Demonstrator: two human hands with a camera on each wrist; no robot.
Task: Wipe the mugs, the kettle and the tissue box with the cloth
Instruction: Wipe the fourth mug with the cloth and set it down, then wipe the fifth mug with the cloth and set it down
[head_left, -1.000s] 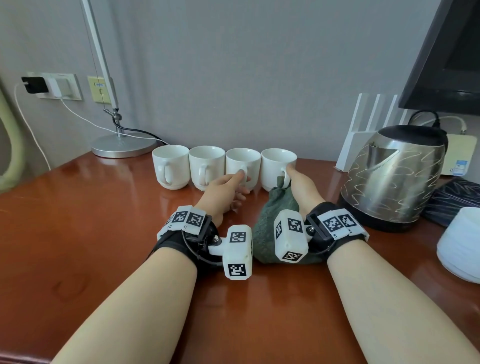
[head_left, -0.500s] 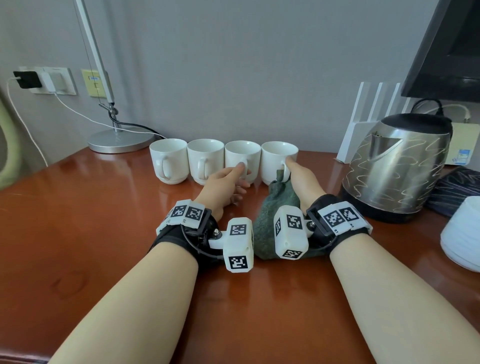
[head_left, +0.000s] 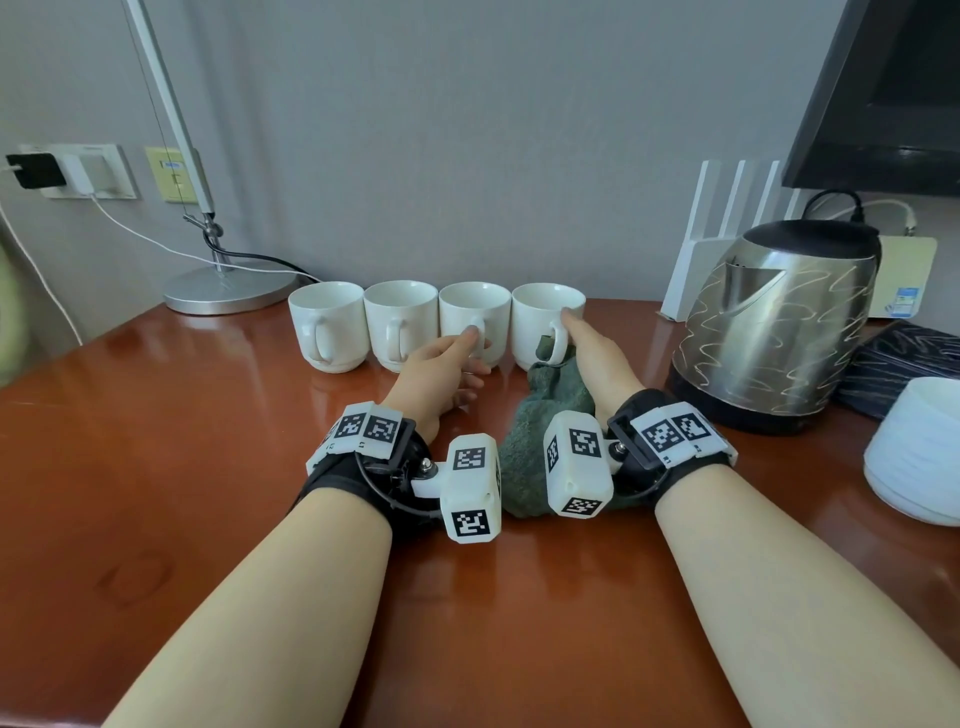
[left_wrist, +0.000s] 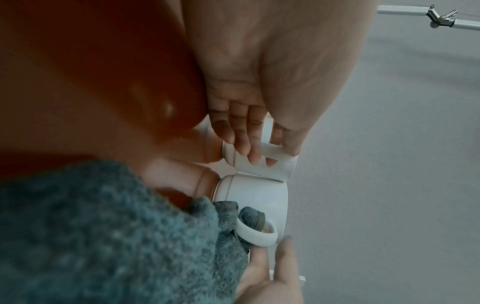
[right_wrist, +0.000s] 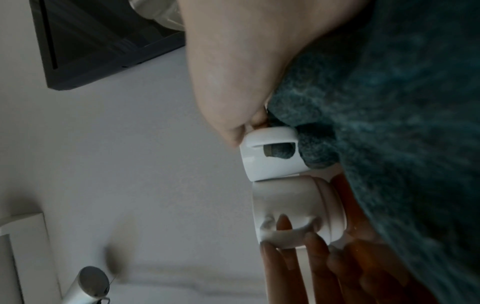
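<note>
reaching forward, both hands meet the row of four mugs at the far edge of the desk (head_left: 156, 467), handles turned toward the person. the right hand (head_left: 597, 358) is at the end mug (head_left: 545, 322), nearest the kettle (head_left: 769, 332); it holds the cloth (head_left: 550, 415), a fold pushed through that handle, forefinger straight along the mug's side. the left hand (head_left: 436, 374) is on the next mug (head_left: 472, 317), thumb on top of the handle, fingers loosely curled under it. the two mugs touch at the rim, so the one being wiped has no room leftward; i judge it should come toward the person, with the left hand steadying its neighbour. the kettle lies to the right, nearer the right hand. i cannot pick out a tissue box for sure.
</note>
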